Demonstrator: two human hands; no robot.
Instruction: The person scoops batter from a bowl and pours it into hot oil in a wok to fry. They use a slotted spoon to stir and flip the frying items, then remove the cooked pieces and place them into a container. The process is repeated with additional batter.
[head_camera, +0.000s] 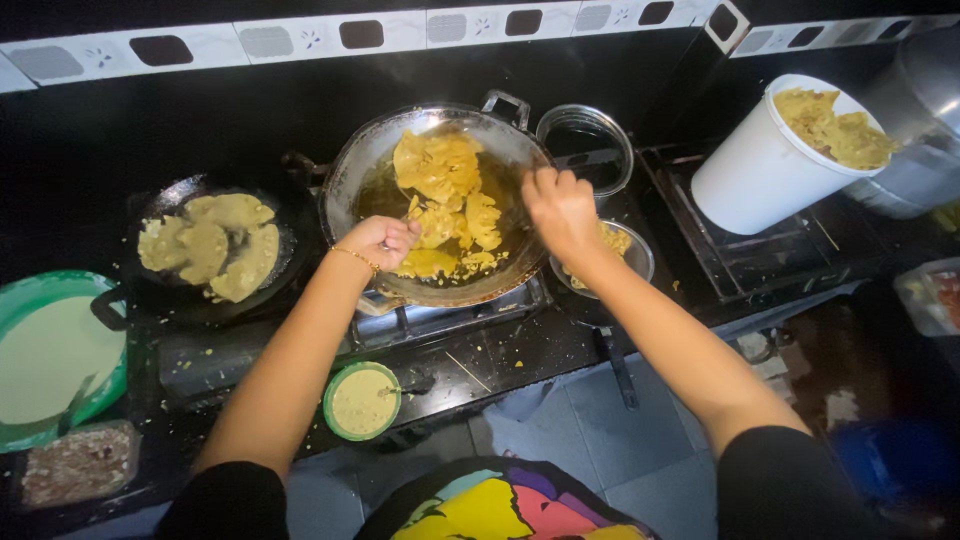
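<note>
A large metal wok (360, 165) sits on the stove, holding oil and several yellow fried crackers (440, 165). My left hand (382, 240) is closed on a thin utensil at the wok's near left rim; a gold bracelet is on its wrist. My right hand (560, 205) is closed over the wok's right rim, apparently gripping a utensil that I cannot see clearly. Both forearms reach in from the bottom of the view.
A black pan (290, 235) at left holds pale flat pieces. A white bucket (760, 170) of fried crackers leans at right. A glass lid (590, 145), a small bowl (632, 255), a green batter cup (362, 400) and a green basin (40, 290) stand around.
</note>
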